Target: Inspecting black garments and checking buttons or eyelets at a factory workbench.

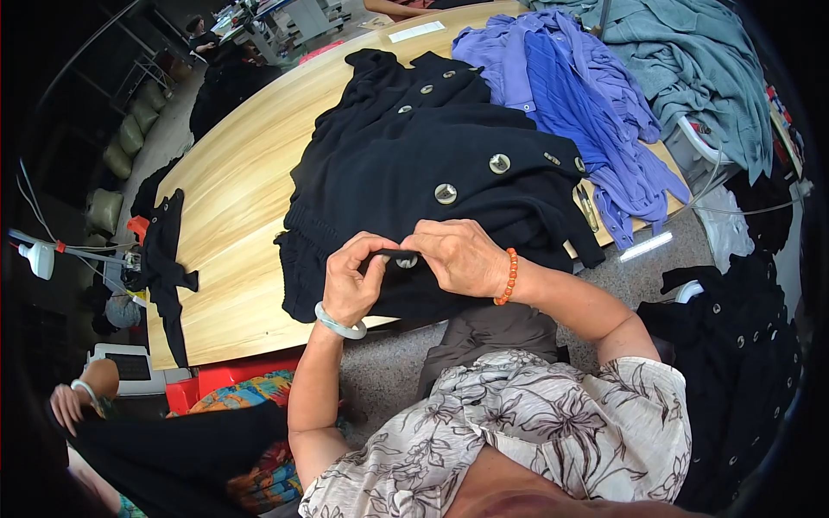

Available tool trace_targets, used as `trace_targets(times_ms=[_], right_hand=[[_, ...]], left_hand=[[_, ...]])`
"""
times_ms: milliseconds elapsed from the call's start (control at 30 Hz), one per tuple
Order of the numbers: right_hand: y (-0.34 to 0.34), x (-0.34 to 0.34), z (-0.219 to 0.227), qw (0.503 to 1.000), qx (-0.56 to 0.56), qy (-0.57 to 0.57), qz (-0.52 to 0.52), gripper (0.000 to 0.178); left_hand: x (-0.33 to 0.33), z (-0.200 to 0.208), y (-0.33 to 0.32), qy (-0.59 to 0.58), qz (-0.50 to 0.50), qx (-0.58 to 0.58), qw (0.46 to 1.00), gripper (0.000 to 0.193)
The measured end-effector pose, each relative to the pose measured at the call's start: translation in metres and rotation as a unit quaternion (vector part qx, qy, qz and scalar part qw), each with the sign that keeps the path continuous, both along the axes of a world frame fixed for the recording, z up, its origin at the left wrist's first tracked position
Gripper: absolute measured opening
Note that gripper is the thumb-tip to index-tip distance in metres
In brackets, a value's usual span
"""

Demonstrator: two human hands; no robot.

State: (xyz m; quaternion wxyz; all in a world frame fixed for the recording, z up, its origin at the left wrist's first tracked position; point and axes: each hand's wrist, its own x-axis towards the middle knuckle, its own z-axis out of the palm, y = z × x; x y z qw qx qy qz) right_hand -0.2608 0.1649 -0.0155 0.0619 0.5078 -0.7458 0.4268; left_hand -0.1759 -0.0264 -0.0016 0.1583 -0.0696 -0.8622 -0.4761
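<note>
In the head view, a pale wood-grain table (pixel 237 203) spreads before the person. A black garment (pixel 380 173) with large round buttons (pixel 446 193) lies across its middle, reaching the near edge. There the left hand (pixel 352 278), fingers bent close, pinches a folded edge of the garment between thumb and fingertips; the right hand (pixel 460 256), its fingers likewise drawn together, grips the same fold just beside. Purple garments (pixel 508 65) drape over the near right corner, and grey-green cloth (pixel 699 65) is heaped at the far right. A white paper strip (pixel 416 32) lies by the far edge, a narrow black piece (pixel 164 237) along the left edge. Around the table are a speckled grey floor (pixel 393 363), another person's hand (pixel 66 406) beyond the near left corner, and bulging sacks (pixel 130 136) along the room's left side.
</note>
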Motion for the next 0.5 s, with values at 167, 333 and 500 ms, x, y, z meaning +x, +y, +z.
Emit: trace_targets(times_ms=[167, 333, 500], right_hand=[[0.003, -0.007, 0.004, 0.999, 0.001, -0.006, 0.051, 0.018], [0.020, -0.009, 0.015, 0.995, 0.098, 0.005, -0.023, 0.016], [0.062, -0.013, 0.024, 0.979, 0.166, 0.062, -0.102, 0.013]], left_hand=[[-0.008, -0.008, -0.004, -0.009, -0.028, 0.022, 0.999, 0.016], [-0.006, -0.004, -0.007, -0.058, 0.020, 0.024, 0.998, 0.010], [-0.007, -0.003, -0.005, -0.030, 0.108, -0.123, 0.986, 0.016]])
